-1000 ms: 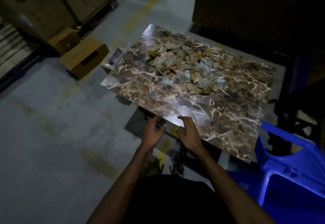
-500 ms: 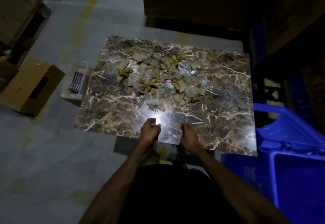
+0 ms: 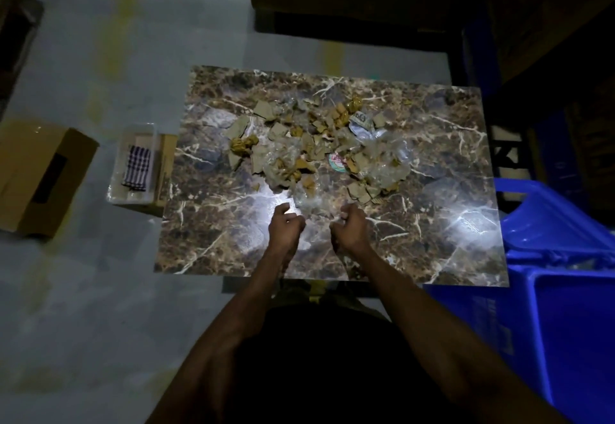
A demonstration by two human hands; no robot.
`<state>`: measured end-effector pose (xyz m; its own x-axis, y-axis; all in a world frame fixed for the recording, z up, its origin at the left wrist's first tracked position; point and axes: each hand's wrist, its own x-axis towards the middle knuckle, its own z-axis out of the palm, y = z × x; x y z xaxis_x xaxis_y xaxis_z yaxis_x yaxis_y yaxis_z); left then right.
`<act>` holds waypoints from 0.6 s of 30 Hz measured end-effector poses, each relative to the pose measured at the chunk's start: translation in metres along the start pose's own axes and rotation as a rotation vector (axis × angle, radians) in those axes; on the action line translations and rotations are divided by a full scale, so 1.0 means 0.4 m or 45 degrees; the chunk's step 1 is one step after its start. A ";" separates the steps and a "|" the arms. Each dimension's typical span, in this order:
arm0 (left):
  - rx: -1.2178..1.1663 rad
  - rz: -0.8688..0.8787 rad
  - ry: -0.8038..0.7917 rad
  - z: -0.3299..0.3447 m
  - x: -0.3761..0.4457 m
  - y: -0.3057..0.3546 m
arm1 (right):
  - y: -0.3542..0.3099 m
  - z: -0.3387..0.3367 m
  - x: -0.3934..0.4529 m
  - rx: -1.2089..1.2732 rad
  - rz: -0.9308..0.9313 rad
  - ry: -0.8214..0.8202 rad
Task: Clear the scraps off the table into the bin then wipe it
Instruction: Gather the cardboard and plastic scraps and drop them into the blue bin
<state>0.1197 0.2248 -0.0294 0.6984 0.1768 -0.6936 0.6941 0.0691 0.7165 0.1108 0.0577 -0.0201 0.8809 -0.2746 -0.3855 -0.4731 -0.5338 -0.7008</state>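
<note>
Scraps [image 3: 319, 150] lie uncleared mid-surface [image 3: 213, 244], left hand [image 3: 285, 226] and right hand [image 3: 349, 227] loosely curled, empty, just near the pile; next, I judge, gathering toward the blue bin [image 3: 565, 307].

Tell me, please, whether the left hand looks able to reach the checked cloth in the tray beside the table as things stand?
Probably yes: the left hand is free over the table, and the checked cloth lies uncovered in the open tray on that side.

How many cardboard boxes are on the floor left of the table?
2. A large cardboard box lies far left. A smaller box stands against the table's left edge, beside a clear tray. Others may be out of view.
</note>
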 end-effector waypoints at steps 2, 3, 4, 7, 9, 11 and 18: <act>-0.086 -0.028 -0.072 0.015 0.017 -0.005 | -0.036 0.009 0.008 0.125 0.084 -0.036; -0.106 -0.036 -0.108 0.023 0.028 -0.009 | -0.054 0.010 0.015 0.195 0.101 -0.051; -0.084 -0.053 -0.119 0.025 0.031 -0.005 | -0.067 0.011 0.024 0.228 0.101 -0.059; 0.212 0.079 0.092 -0.005 0.008 0.043 | -0.076 0.004 0.039 0.130 0.003 0.071; 0.304 0.336 0.331 -0.040 0.016 0.072 | -0.067 -0.003 0.039 0.140 -0.033 0.149; 0.422 0.589 0.478 -0.068 0.048 0.107 | -0.056 -0.004 0.044 0.162 -0.090 0.177; 0.442 0.589 0.321 -0.058 0.201 0.184 | -0.078 0.079 0.102 0.317 -0.108 0.097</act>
<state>0.2229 0.2669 -0.0309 0.9066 0.3410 -0.2486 0.3760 -0.3854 0.8427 0.1611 0.0885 -0.0329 0.9116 -0.3014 -0.2797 -0.3781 -0.3469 -0.8583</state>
